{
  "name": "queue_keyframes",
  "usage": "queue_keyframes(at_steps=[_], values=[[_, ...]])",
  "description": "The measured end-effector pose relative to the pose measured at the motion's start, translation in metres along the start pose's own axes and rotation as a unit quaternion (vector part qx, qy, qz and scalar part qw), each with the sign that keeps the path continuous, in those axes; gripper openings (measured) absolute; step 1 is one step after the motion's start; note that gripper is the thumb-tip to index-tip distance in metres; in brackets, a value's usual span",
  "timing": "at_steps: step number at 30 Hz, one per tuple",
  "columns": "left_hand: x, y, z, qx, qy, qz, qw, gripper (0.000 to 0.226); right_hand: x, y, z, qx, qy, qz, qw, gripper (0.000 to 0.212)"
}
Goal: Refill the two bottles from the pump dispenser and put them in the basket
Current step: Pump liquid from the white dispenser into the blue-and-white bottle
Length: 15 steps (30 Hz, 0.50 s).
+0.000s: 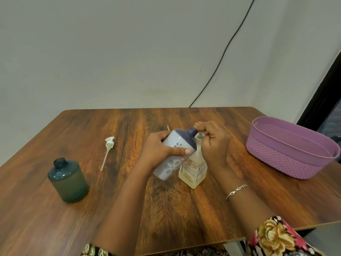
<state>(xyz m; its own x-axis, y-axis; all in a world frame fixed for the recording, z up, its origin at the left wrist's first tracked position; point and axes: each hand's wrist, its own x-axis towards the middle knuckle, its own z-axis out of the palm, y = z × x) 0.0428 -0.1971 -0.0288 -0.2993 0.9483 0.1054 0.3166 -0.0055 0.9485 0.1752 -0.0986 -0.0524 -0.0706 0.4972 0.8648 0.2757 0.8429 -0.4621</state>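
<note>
- The pump dispenser (192, 169), a squarish bottle of pale yellow liquid with a printed label, stands upright near the middle of the wooden table (83, 130); every place below is given from it.
- The right hand (214, 143) sits on top of the dispenser, its fingers curled down over the white pump head, so the head is mostly hidden. A silver bracelet (236, 191) circles that wrist.
- The left hand (158, 148) grips the pale bottle (172, 164) around its body, thumb lying across the front and fingers wrapped behind.
- The pale bottle is off the table, just left of the dispenser and touching or nearly touching its shoulder. It tilts so that its dark blue top and open neck point up and to the right, right next to the pump head. Flower-shaped cut-outs show on its side.
- The green bottle (68, 182) stands upright on the table well to the left of the dispenser and nearer the person, its neck open.
- A loose pump cap (108, 146) with its long tube lies flat on the table between the green bottle and the dispenser, farther back.
- The purple basket (276, 154) sits on the table to the right of the dispenser, well apart from it.
- A black cable (221, 58) runs up the wall behind the dispenser.
</note>
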Motion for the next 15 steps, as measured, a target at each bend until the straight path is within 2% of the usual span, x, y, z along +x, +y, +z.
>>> queue_keyframes(at_steps=[3, 5, 7, 11, 15], values=[[-0.001, 0.0, 0.0, -0.001, 0.01, 0.002, 1.0, 0.048, 0.003, -0.004, -0.009, 0.019, -0.038, 0.028, 0.999, 0.039], [-0.003, 0.001, 0.0, -0.008, 0.009, 0.004, 1.0, 0.048, 0.017, -0.008, -0.021, 0.063, -0.116, 0.088, 0.987, 0.043], [-0.004, 0.003, 0.0, -0.01, 0.006, 0.007, 1.0, 0.047, 0.037, -0.016, -0.032, 0.098, -0.203, 0.177, 0.958, 0.033], [-0.007, 0.006, 0.003, -0.013, 0.007, 0.013, 1.0, 0.042, 0.075, -0.026, -0.042, 0.018, -0.314, 0.25, 0.916, 0.011], [-0.005, 0.01, 0.002, -0.004, 0.007, 0.022, 1.0, 0.035, 0.097, -0.034, -0.033, -0.043, -0.387, 0.283, 0.876, 0.016]])
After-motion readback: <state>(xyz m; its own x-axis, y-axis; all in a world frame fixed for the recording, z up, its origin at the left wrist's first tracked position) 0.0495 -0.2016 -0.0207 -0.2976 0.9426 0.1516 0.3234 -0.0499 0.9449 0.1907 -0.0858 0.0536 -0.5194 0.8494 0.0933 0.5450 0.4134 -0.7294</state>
